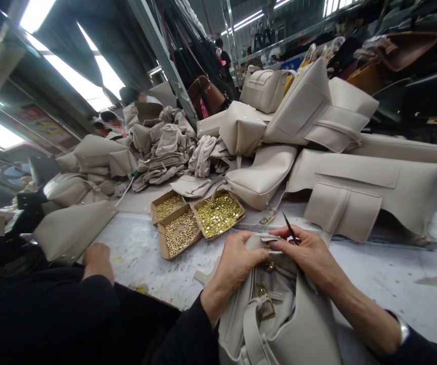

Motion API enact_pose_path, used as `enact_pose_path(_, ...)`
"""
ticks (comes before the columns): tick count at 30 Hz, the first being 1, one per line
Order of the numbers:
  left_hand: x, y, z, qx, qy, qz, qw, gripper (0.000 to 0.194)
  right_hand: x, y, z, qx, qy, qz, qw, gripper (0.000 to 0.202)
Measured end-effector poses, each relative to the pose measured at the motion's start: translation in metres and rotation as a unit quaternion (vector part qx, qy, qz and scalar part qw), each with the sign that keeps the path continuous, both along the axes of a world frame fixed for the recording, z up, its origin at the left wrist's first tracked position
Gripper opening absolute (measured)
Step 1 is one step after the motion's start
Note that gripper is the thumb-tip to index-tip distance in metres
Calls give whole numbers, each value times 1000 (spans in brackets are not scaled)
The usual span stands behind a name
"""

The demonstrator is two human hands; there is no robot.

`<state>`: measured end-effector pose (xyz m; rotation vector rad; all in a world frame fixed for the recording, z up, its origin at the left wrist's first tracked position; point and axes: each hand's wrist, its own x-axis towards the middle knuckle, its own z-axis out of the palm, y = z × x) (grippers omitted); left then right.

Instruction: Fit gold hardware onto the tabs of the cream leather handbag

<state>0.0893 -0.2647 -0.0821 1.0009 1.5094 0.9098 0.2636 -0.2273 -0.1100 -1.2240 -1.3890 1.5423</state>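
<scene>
A beige leather handbag [298, 329] lies in front of me at the table's near edge, with a brass buckle [264, 299] on its strap. My left hand [237, 261] grips the bag's top edge. My right hand [313, 253] pinches the same edge from the right and holds a thin dark pointed tool [290, 228] that sticks up between its fingers. Both hands meet at a small strap tab on the bag.
Three cardboard boxes of brass studs [218, 214] stand just beyond my hands. Heaps of beige bags and panels [340, 192] cover the back and right of the white table [393, 274]. A co-worker's hand [97, 258] rests on a panel at my left.
</scene>
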Motion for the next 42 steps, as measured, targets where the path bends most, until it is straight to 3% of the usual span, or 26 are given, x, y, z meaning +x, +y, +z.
enact_pose_path(6,3,1,3,-15,-45,-1,999,30,14,7,2,167,-84,37,982,39)
enact_pose_path(11,-1,2,-3,3,-8,8,1000,18,39,9,21,255,-124,74,956,51)
enact_pose_path(14,-2,3,-7,15,11,-1,1000,18,53,1,35,331,-219,134,908,45)
enact_pose_path(18,-2,5,-8,33,44,3,998,17,63,-8,46,422,-351,173,818,21)
enact_pose_path(21,-2,6,-7,49,60,-1,997,14,63,-10,48,479,-396,187,761,21)
enact_pose_path(27,-3,7,-6,67,63,-10,996,11,54,-11,50,517,-450,177,706,21)
enact_pose_path(30,-3,6,-7,73,56,-13,996,11,50,-11,52,535,-453,168,693,21)
enact_pose_path(42,-4,8,-9,65,51,-20,996,12,44,-6,58,525,-449,187,699,25)
